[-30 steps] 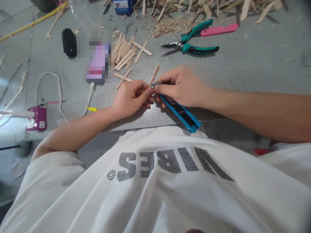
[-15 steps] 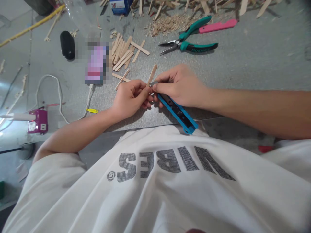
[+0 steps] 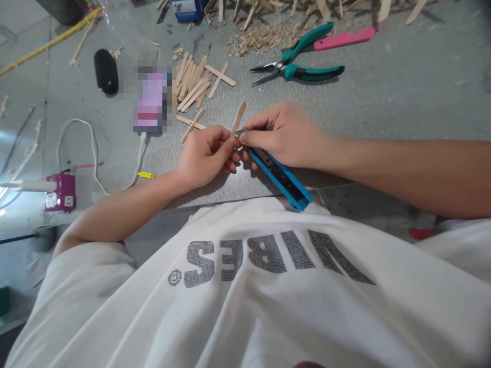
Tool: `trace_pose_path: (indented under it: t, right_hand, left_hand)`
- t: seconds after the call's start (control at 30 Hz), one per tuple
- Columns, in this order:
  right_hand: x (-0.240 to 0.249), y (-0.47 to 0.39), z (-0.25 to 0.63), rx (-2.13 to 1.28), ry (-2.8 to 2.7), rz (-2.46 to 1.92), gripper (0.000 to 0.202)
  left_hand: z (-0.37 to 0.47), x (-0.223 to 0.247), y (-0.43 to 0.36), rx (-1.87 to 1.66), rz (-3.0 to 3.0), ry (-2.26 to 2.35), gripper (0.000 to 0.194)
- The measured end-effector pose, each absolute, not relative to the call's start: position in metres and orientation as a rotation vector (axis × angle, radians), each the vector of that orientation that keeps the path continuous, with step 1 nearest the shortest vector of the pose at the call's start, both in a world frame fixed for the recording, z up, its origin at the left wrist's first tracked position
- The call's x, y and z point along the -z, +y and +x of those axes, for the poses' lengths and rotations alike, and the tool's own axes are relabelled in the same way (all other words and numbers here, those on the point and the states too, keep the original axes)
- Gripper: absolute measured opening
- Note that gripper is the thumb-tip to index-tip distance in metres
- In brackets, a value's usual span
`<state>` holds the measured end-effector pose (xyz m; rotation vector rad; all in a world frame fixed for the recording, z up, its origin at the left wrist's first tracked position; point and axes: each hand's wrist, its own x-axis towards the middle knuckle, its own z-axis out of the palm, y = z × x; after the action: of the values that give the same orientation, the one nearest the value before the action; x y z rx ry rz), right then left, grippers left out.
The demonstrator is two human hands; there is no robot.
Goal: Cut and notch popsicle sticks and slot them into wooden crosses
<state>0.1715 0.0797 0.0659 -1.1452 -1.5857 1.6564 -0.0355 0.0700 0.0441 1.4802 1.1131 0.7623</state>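
Note:
My left hand pinches a wooden craft stick, whose rounded end points up and away from me. Closed around a blue utility knife is my right hand, its thumb lying near the blade end. The knife's handle slants down toward my shirt. Both hands meet at the fingertips, where the blade is close to the stick; fingers hide the exact contact. Beyond my left hand lies a loose pile of craft sticks, with two crossed ones nearer to it.
Green-handled long-nose pliers lie beside a pink-handled tool. Wood shavings and more sticks spread at the back near a blue box. To the left are a phone on a white cable, a black oval case and a purple adapter.
Almost nothing differs. The stick and both hands have shifted very slightly, with the grip on the stick and the knife unchanged.

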Motion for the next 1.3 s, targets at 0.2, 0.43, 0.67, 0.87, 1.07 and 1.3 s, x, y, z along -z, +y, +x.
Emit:
trace_pose_path:
  t: [0.2, 0.43, 0.67, 0.87, 1.07, 1.3]
  right_hand:
    - [-0.07, 0.077, 0.171, -1.669, -1.613, -1.183, 0.034]
    - [-0.067, 0.078, 0.171, -1.62, -1.584, -1.133, 0.032]
    - [-0.066, 0.078, 0.172, -1.58, -1.582, -1.12, 0.033]
    - [-0.063, 0.079, 0.172, -1.635, -1.576, -1.14, 0.034]
    - [-0.063, 0.079, 0.173, -1.644, -1.613, -1.141, 0.034]
    - [-0.061, 0.078, 0.172, -1.661, -1.576, -1.153, 0.036]
  left_hand:
    - [-0.041, -0.042, 0.066, -0.774, 1.709, 1.123, 0.04]
    - [-0.038, -0.04, 0.068, -0.796, 1.611, 1.125, 0.035]
    - [-0.039, -0.041, 0.073, -0.761, 1.439, 1.109, 0.032]
    - [-0.041, -0.045, 0.074, -0.7, 1.404, 1.023, 0.096]
    - [-0.041, -0.048, 0.073, -0.635, 1.409, 0.997, 0.101]
    - [-0.039, -0.049, 0.071, -0.65, 1.427, 1.057, 0.094]
